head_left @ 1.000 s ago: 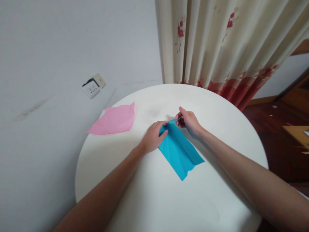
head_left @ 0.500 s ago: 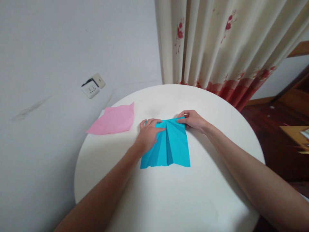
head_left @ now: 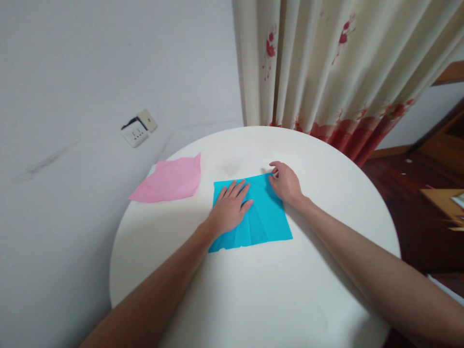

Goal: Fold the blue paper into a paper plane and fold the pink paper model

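Observation:
A blue sheet of paper (head_left: 266,224) with several lengthwise crease lines lies nearly flat on the white round table. My left hand (head_left: 229,209) rests on its left half, palm down, with the fingers spread. At the far right corner of the sheet is my right hand (head_left: 285,182), its fingers loosely curved and apart from the thumb. The thumb is over the paper by its right edge, and the hand covers that corner.
A pink sheet of paper (head_left: 170,180) lies at the table's left edge beside the wall, its corners lifted. The white table (head_left: 275,295) has a curved rim. Behind it hangs a floral curtain (head_left: 300,63). A power socket (head_left: 134,134) is on the left wall.
The raised pleat in the blue paper has opened out and the sheet has spread wider. My left hand has flattened onto it. The right hand's fingers have loosened at the far corner.

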Tool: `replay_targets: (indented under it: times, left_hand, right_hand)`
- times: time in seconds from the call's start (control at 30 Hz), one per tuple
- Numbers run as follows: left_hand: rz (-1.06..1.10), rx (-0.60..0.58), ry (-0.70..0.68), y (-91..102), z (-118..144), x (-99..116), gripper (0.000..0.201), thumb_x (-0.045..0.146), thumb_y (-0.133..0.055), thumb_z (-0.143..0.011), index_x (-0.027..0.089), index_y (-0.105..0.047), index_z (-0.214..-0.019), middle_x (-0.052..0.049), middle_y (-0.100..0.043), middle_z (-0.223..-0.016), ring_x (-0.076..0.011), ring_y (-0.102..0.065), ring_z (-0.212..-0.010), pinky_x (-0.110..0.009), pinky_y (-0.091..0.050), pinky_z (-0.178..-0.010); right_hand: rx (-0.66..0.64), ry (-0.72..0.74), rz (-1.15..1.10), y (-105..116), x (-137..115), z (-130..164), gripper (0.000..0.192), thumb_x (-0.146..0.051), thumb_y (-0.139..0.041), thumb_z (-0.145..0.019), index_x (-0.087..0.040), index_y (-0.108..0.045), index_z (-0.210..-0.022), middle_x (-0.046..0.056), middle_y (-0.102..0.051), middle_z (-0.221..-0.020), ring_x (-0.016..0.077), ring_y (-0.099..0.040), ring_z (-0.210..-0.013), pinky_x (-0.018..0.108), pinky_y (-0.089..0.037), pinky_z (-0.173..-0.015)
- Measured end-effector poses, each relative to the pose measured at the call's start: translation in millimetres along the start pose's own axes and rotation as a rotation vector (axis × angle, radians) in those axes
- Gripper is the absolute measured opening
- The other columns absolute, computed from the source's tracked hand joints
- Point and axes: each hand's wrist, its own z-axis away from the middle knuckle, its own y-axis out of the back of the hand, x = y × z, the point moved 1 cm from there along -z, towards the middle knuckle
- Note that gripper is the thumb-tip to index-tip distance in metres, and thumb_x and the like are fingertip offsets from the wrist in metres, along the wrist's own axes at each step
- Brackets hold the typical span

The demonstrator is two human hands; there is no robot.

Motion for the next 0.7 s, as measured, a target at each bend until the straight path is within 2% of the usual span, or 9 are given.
replay_targets:
  times: [0.07,0.13,0.23,0.3,0.43,0.53,0.7]
  left_hand:
    - [-0.02,-0.035,0.003,0.0,0,0,0.057,0.049,-0.031,-0.105,0.024,-0.031,-0.156,-0.005,-0.027,-0.164,-0.0321,-0.019,-0.152,-0.058,-0.02,-0.121]
    - [-0.033,-0.04,0.008,0.8,-1,0,0.058,0.049,-0.031,-0.105,0.023,-0.029,-0.157,-0.005,-0.026,-0.164,-0.0318,-0.018,-0.152,-0.058,-0.02,-0.121]
    - [-0.056,-0.031,0.002,0.5,-2,-1,0.056,0.045,-0.034,-0.105,0.023,-0.031,-0.156,-0.005,-0.027,-0.164,-0.0315,-0.019,-0.152,-0.058,-0.021,-0.121]
    - [-0.076,-0.033,-0.005,-1.1,-3,-2,0.054,0.04,-0.036,-0.104,0.023,-0.034,-0.155,-0.006,-0.029,-0.163,-0.0311,-0.019,-0.152,-0.057,-0.021,-0.121]
    - [-0.099,-0.029,0.008,-3.7,-3,-3,0.055,0.039,-0.033,-0.105,0.021,-0.032,-0.156,-0.007,-0.029,-0.163,-0.0288,-0.019,-0.153,-0.054,-0.02,-0.122]
    - [-0.103,-0.012,0.015,-3.6,-2,-3,0.058,0.04,-0.03,-0.105,0.018,-0.027,-0.158,-0.008,-0.028,-0.163,-0.027,-0.02,-0.152,-0.052,-0.02,-0.123]
    - [-0.075,-0.008,0.021,-2.0,-1,-1,0.057,0.037,-0.029,-0.105,0.015,-0.029,-0.157,-0.009,-0.027,-0.163,-0.0278,-0.021,-0.152,-0.054,-0.021,-0.122]
  right_hand:
    - [0.127,0.11,0.037,7,-13,2,0.039,-0.011,-0.05,-0.085,-0.015,-0.065,-0.12,0.015,-0.065,-0.116,0.0293,-0.057,-0.109,0.044,-0.047,-0.092]
    - [0.173,0.211,0.049,12,-31,8,0.04,-0.007,-0.045,-0.086,-0.016,-0.067,-0.119,0.015,-0.063,-0.122,0.0304,-0.053,-0.116,0.047,-0.045,-0.097]
    - [0.018,0.351,0.063,8,-56,21,0.042,-0.006,-0.042,-0.087,-0.014,-0.068,-0.119,0.014,-0.063,-0.126,0.0284,-0.052,-0.121,0.044,-0.043,-0.102]
    - [-0.147,0.398,0.084,-2,-62,30,0.048,-0.004,-0.04,-0.087,-0.01,-0.063,-0.129,0.015,-0.062,-0.131,0.0259,-0.052,-0.124,0.04,-0.041,-0.108]
    - [-0.346,0.297,0.194,-24,-48,37,0.054,-0.013,-0.036,-0.095,0.002,-0.043,-0.147,0.023,-0.045,-0.152,0.0287,-0.038,-0.143,0.043,-0.03,-0.118]
    - [-0.422,0.291,0.249,-28,-38,36,0.055,-0.022,-0.028,-0.102,0.0,-0.036,-0.152,0.02,-0.034,-0.159,0.0297,-0.028,-0.149,0.048,-0.024,-0.121]
    - [-0.48,0.335,0.277,-24,-40,35,0.058,-0.033,-0.026,-0.103,-0.006,-0.035,-0.154,0.014,-0.028,-0.162,0.0292,-0.021,-0.152,0.053,-0.019,-0.122]
